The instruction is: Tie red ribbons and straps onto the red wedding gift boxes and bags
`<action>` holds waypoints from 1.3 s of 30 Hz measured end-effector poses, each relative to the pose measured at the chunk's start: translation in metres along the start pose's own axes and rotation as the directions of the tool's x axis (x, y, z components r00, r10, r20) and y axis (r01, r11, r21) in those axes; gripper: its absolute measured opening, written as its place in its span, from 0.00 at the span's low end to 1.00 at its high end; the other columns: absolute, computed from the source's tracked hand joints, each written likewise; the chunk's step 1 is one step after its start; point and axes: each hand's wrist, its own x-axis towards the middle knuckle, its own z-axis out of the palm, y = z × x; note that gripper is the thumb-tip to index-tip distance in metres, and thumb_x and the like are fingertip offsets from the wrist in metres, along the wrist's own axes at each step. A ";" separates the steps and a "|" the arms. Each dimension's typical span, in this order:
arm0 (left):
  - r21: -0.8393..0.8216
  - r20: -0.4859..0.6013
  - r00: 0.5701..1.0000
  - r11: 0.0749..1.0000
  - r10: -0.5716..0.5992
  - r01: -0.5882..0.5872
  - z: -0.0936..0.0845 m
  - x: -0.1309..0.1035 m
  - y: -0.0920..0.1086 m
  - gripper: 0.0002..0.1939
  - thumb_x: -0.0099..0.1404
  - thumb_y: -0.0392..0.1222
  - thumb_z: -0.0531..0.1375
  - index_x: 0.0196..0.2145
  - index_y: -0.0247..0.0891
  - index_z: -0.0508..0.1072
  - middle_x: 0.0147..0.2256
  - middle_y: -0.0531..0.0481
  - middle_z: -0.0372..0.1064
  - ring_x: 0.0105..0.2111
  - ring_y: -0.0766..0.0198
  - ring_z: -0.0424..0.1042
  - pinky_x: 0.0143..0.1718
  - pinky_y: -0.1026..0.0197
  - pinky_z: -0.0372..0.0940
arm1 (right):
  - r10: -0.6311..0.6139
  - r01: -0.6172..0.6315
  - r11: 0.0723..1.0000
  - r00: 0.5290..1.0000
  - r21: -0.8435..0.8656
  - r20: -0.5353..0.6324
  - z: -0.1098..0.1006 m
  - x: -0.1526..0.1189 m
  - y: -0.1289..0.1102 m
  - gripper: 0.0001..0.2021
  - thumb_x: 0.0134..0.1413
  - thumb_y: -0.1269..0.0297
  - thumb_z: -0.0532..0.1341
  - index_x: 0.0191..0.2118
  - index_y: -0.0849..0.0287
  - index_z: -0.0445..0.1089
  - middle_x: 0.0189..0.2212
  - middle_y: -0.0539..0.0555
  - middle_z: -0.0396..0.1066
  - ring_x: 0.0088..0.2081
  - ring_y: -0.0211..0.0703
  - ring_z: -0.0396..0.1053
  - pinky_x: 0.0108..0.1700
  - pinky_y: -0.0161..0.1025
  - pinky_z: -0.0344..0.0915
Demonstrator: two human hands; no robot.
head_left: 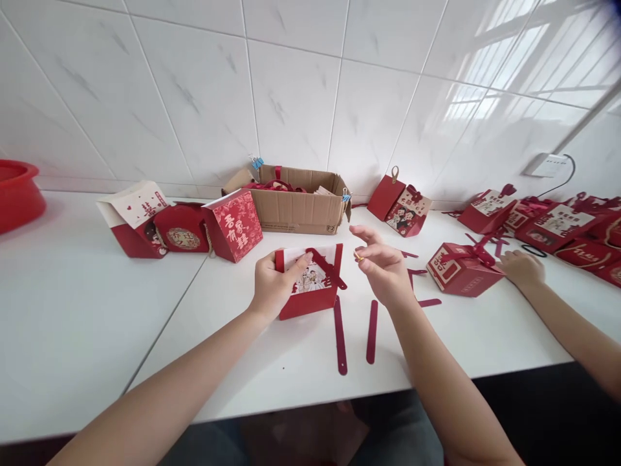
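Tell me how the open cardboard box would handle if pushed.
The cardboard box would probably slide without tipping, being wider than tall. It looks fairly light, holding red ribbon-like pieces. Its thin walls, with blue clips at two corners, may flex if squeezed.

head camera — looking forward and down across the table (97,323), fairly close; right edge seems warped.

Right now one cardboard carton (295,212) is showing two blue clips (257,164), three gift boxes (235,226) are standing left of it, one red basin (17,197) is resting at far left, one white wall box (548,166) is hanging at right, and two maroon strips (372,331) are lying nearest the front.
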 end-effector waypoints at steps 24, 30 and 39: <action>0.092 0.060 0.992 0.989 0.114 -0.119 0.012 -0.019 0.006 0.18 0.54 0.49 0.65 0.19 0.36 0.64 0.19 0.56 0.57 0.23 0.70 0.59 0.25 0.66 0.57 | -0.085 0.054 0.956 0.992 -0.289 -0.097 0.042 -0.014 -0.014 0.04 0.50 0.63 0.66 0.27 0.54 0.73 0.42 0.55 0.70 0.51 0.51 0.66 0.45 0.46 0.67; 0.048 0.121 0.982 0.987 0.147 -0.154 0.010 -0.020 0.007 0.22 0.54 0.45 0.66 0.17 0.37 0.56 0.18 0.59 0.49 0.20 0.72 0.52 0.22 0.67 0.53 | -0.145 0.097 0.958 0.976 -0.271 -0.164 0.049 -0.020 -0.012 0.06 0.50 0.64 0.65 0.27 0.56 0.67 0.38 0.55 0.67 0.44 0.47 0.68 0.43 0.45 0.67; 0.064 0.193 0.973 0.988 0.128 -0.143 0.007 -0.018 0.008 0.17 0.56 0.43 0.65 0.20 0.36 0.61 0.20 0.58 0.54 0.21 0.72 0.57 0.24 0.67 0.56 | 0.097 -0.101 0.995 0.978 -0.011 -0.185 0.045 -0.017 -0.013 0.17 0.42 0.63 0.69 0.35 0.54 0.60 0.31 0.49 0.69 0.34 0.40 0.69 0.38 0.40 0.66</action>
